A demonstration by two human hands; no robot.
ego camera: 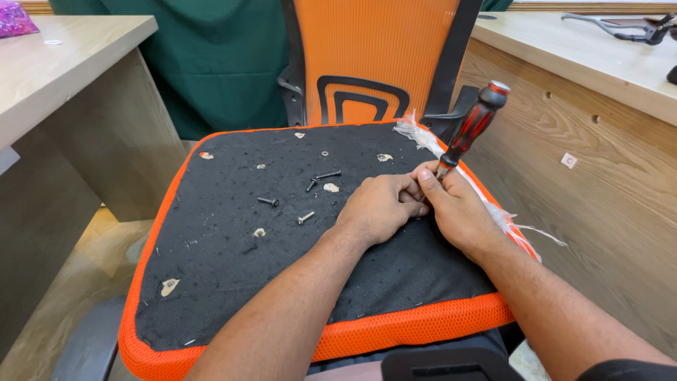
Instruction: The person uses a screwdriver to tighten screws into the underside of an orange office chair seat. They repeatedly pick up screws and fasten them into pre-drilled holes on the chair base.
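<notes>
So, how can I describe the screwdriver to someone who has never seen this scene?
Find the upturned orange chair seat with the black fabric underside in the middle. At its right edge, the right hand grips a screwdriver with a red-and-black handle, beside the left hand. It stands tilted, unlike the small dark screws lying loose on the fabric.

Small white square sticker [568, 161] on wooden panel [599, 197].

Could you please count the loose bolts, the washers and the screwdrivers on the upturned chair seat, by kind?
Dark bolts: 3
Silver bolts: 1
Washers: 1
Screwdrivers: 1, held in the right hand, with the left hand beside its tip
Total: 6
</notes>
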